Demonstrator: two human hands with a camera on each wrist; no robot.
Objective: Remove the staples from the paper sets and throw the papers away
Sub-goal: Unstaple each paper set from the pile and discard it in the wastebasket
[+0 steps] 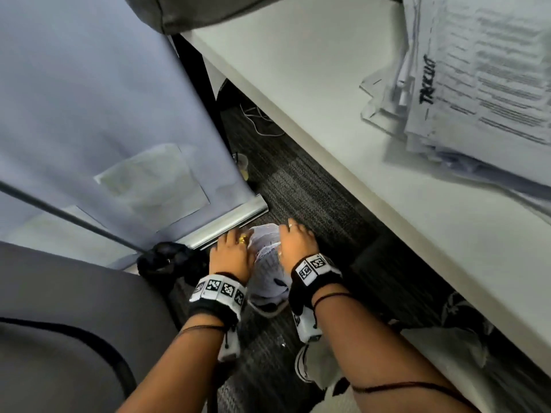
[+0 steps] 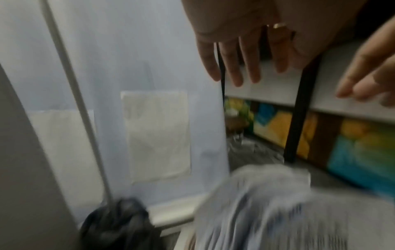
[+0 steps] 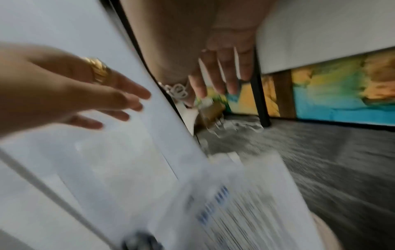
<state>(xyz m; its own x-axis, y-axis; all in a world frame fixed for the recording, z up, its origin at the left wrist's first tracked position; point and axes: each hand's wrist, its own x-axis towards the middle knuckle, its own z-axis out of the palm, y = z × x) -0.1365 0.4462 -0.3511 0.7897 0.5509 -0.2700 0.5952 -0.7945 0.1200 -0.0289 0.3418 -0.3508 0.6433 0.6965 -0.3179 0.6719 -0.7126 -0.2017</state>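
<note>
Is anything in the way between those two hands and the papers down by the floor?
Nothing visible. The left hand and right hand, fingers spread, hover just above the printed white paper sheets over the dark grey carpet.

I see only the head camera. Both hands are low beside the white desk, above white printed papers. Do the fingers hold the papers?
Observer: No. In the left wrist view the left hand has straight, spread fingers, apart from the white printed papers below.
Operator: And the other one?
Observer: In the right wrist view the right hand also has straight fingers and holds nothing.
Operator: What is under the desk?
Observer: A blue and yellow painted panel behind a black desk leg.
</note>
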